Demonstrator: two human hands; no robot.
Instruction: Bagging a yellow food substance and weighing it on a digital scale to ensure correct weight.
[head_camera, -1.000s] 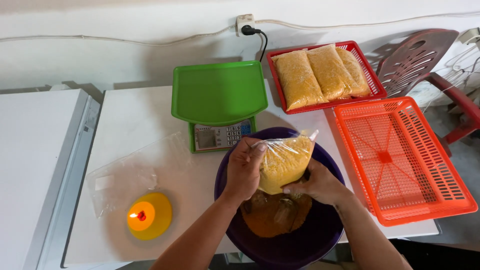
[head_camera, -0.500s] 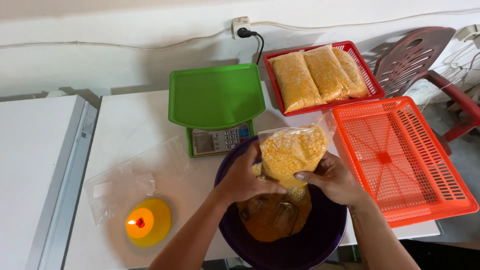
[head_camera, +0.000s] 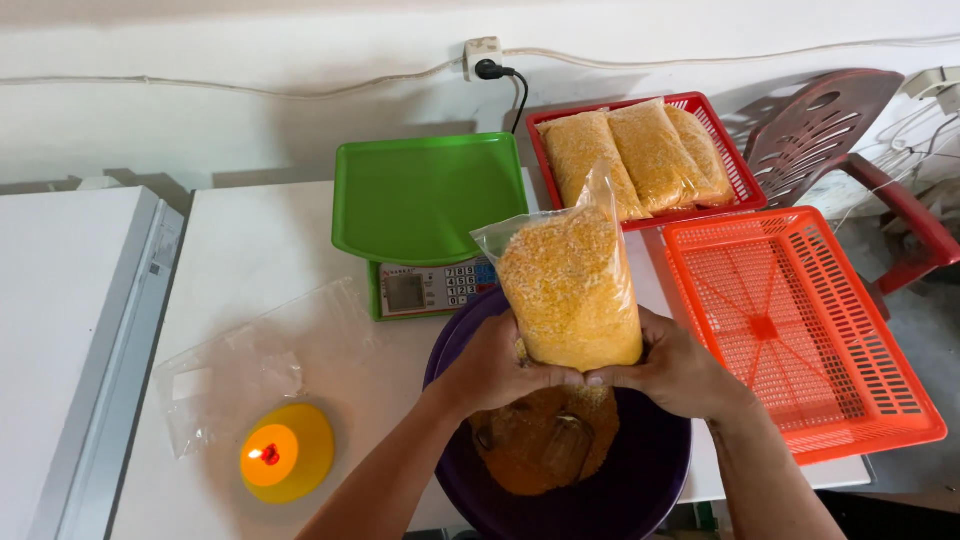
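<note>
White tabletop (head_camera: 250, 270) against a pale wall, with a socket and black plug above. Both hands work over a dark purple basin (head_camera: 640, 480) at the near edge. Left hand (head_camera: 495, 365) and right hand (head_camera: 675, 370) are each closed around the bottom of a clear plastic bag of yellow-orange crumbs (head_camera: 570, 285), fingertips nearly meeting under it. Bag stands upright, long axis vertical, open mouth uppermost and slack (unsealed, as far as can be seen). It sits directly between the two hands, neither one nearer, and above the basin, where loose crumbs and what looks like a clear cup (head_camera: 545, 445) lie. Green-topped weighing scale (head_camera: 430, 195) stands just beyond the basin, slightly to the left of the bag, its pan bare. Further right: red basket (head_camera: 740, 190) holding three filled bags; orange basket (head_camera: 900, 400) beside the right hand. Left of the basin, empty clear bags (head_camera: 260, 365) and a lit yellow candle holder (head_camera: 285, 455).
</note>
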